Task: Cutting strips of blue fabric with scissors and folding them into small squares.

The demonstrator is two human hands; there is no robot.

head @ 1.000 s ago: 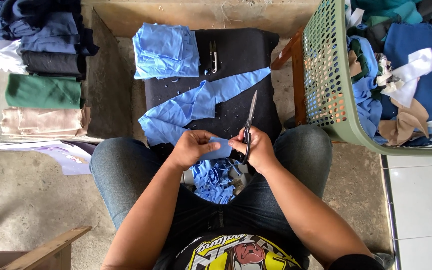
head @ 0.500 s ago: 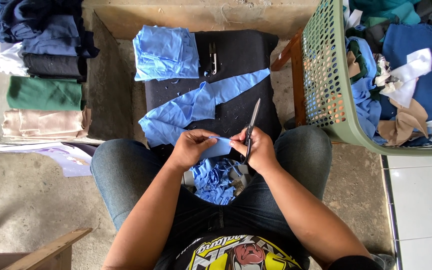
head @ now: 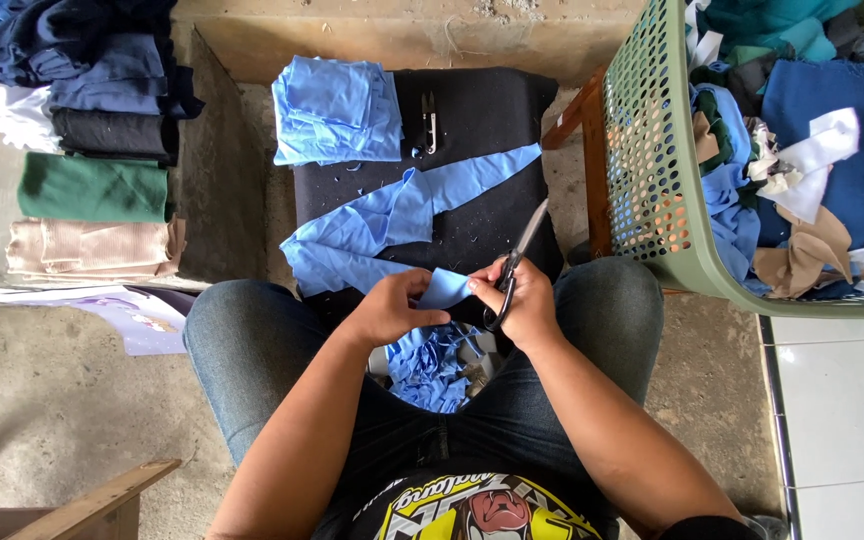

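My left hand (head: 390, 312) pinches a small light blue fabric piece (head: 445, 288) above my lap. My right hand (head: 524, 303) grips black-handled scissors (head: 514, 262), blades pointing up and away, and its fingers touch the same piece. Long light blue strips (head: 392, 222) lie across a black padded surface (head: 482, 120) just beyond my knees. A heap of blue scraps (head: 432, 365) rests between my thighs. A folded stack of light blue cloth (head: 337, 110) sits at the far left of the black surface, beside small thread snips (head: 427, 122).
A green perforated basket (head: 657, 170) full of mixed fabric offcuts stands on the right on a wooden frame. Folded dark, green and beige garments (head: 92, 150) are stacked at left. A wooden piece (head: 92, 505) lies at bottom left on concrete floor; white tile at right.
Both hands have stayed over my lap; the fingers have shifted slightly on the blue piece and the scissors have tilted a little.
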